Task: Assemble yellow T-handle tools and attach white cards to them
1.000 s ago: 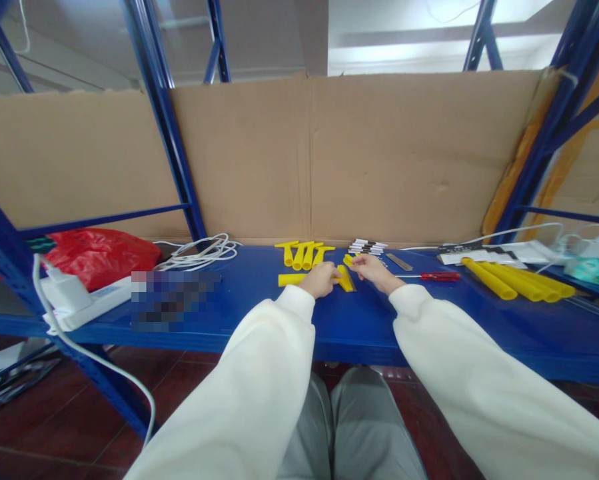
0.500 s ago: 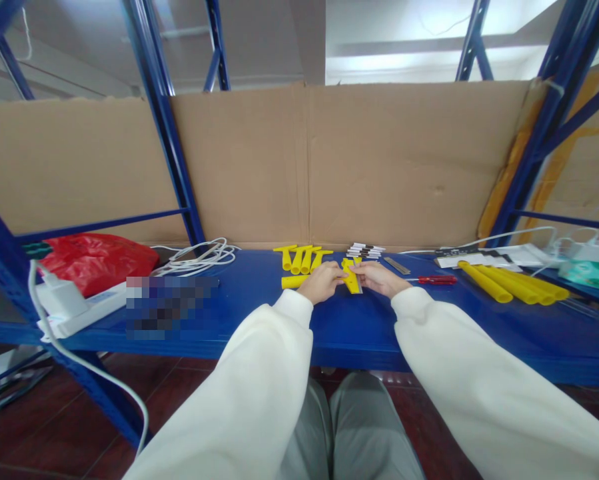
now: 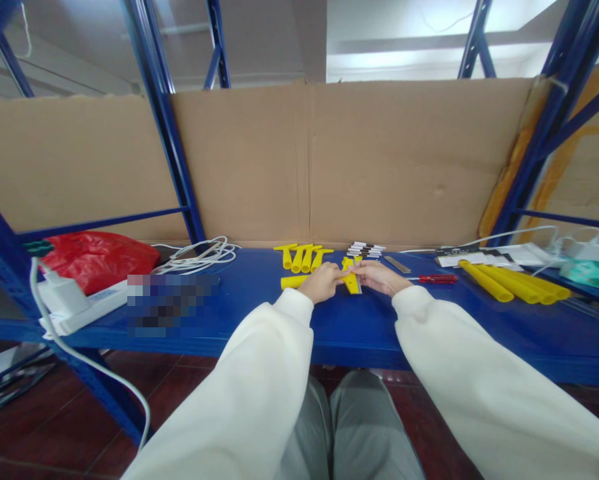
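Between my hands, over the blue shelf, is a yellow scraper-like head (image 3: pixel 350 283) with a thin metallic strip along its right side. My left hand (image 3: pixel 322 282) grips it from the left, fingers pressed together. From the other side my right hand (image 3: pixel 378 277) holds it near the top with closed fingers. A yellow tube (image 3: pixel 292 283) lies beside my left hand. Behind stand several yellow T-shaped pieces (image 3: pixel 306 259) in a row. Small black-and-white packets (image 3: pixel 366 250) and a flat metal strip (image 3: pixel 397 265) lie behind my right hand.
A red-handled screwdriver (image 3: pixel 438 279) and several yellow tubes (image 3: pixel 509 283) lie to the right. On the left are a white power strip (image 3: pixel 94 307), coiled white cable (image 3: pixel 204 257) and a red bag (image 3: pixel 96 260). Cardboard (image 3: pixel 404 160) stands along the back.
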The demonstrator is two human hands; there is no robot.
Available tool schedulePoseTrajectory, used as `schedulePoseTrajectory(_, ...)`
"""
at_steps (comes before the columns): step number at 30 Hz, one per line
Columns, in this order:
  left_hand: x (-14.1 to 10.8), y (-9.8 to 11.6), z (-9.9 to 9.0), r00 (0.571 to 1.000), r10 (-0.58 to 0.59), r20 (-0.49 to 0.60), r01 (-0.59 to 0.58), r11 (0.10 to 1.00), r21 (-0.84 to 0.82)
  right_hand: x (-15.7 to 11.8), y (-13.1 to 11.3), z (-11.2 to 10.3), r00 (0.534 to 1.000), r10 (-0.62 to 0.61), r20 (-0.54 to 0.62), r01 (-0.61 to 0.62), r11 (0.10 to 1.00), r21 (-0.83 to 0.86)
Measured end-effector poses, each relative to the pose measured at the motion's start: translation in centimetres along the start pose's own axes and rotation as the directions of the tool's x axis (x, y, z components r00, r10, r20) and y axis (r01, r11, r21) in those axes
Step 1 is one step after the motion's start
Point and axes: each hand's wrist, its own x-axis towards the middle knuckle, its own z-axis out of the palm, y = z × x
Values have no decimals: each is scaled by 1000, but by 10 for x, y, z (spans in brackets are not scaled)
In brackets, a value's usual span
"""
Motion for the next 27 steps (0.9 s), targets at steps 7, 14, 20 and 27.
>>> schedulePoseTrajectory(7,0,6,-4,999,-36,14,36,999,17,7,4,-2,1000,-4,0,4,1000,8)
schedulePoseTrajectory(14,1,4,-3,990,-119,-77,124,990,72,2,-2,0,1000,13,14,-13,1000,5)
schedulePoseTrajectory(20,0,6,-6,982,-162,-97,171,980,99,-5,-6,6,999,-12,32,12,1000,3)
schedulePoseTrajectory(27,-4,9,-8,977,-208,-34,211,967,141,-9,-5,9,1000,-18,17,19,999,-50)
